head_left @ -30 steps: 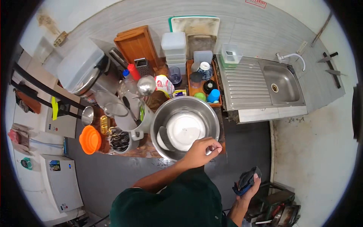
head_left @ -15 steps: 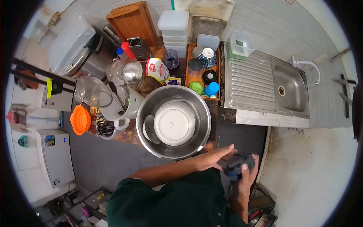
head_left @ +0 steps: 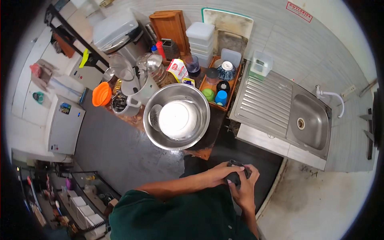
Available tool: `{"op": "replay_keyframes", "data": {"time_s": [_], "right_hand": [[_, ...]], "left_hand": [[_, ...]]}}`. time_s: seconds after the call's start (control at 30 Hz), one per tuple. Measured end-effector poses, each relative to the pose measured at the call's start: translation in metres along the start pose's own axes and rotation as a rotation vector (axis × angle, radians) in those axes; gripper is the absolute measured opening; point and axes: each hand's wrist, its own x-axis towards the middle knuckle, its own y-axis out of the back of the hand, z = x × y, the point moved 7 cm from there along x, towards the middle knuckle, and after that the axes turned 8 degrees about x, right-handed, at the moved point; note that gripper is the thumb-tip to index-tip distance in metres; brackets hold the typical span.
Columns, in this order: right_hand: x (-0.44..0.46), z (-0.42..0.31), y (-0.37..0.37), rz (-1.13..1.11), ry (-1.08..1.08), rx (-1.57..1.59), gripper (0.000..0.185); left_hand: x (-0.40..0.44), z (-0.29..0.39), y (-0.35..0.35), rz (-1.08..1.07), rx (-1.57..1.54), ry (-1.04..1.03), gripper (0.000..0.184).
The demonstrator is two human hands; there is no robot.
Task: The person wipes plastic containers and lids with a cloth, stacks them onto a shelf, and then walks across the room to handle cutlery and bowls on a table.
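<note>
Both hands are together in front of my body, beyond the table's front corner. My left hand (head_left: 221, 175) has its fingers closed around one side of a dark grey crumpled bundle (head_left: 235, 178). From the other side my right hand (head_left: 245, 189) grips the same bundle. Whether it is cloth or a thin bag, I cannot tell. A large steel basin (head_left: 149, 135) stands on the table, apart from my hands. Inside it a white round bowl or dish (head_left: 176, 120) lies beside a grey oval piece (head_left: 154, 116) at the left wall.
Beyond the basin stand an orange bowl (head_left: 102, 94), a white pitcher (head_left: 146, 91), a steel pot and a wooden tray (head_left: 229, 102) of cups and bowls. A steel sink (head_left: 310, 114) with a ridged drainboard (head_left: 262, 98) lies to the right. A shelf rack is at lower left.
My hands have drawn closer together, and the dark bundle is now more compact and slightly further left. The view has shifted and turned, showing more floor and the lower-left rack.
</note>
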Motion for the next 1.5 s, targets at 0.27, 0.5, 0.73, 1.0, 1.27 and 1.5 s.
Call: {"op": "replay_keyframes", "data": {"time_s": [0.27,0.5,0.73,1.0,1.27,1.5], "right_hand": [[-0.013,0.034,0.018,-0.023,0.131,0.446,0.077],[-0.002,0.049,-0.013,-0.207,-0.12,0.864,0.071],[0.026,0.039,-0.061,-0.397,-0.286,0.996,0.068],[0.074,-0.023,-0.111,-0.441,-0.346,0.908,0.059],[0.119,-0.053,-0.165,-0.461,-0.399,0.826,0.053],[0.152,-0.058,-0.196,-0.435,-0.472,0.744,0.047]], "left_hand": [[-0.013,-0.009,-0.003,0.192,-0.127,-0.157,0.043],[-0.044,-0.003,0.015,0.306,-0.169,-0.341,0.045],[-0.069,0.002,0.061,0.377,-0.248,-0.445,0.044],[-0.141,0.012,0.184,0.636,-0.555,-0.638,0.038],[-0.221,-0.006,0.367,1.193,-0.758,-0.853,0.037],[-0.179,-0.018,0.505,1.43,-0.735,-0.77,0.053]]}}
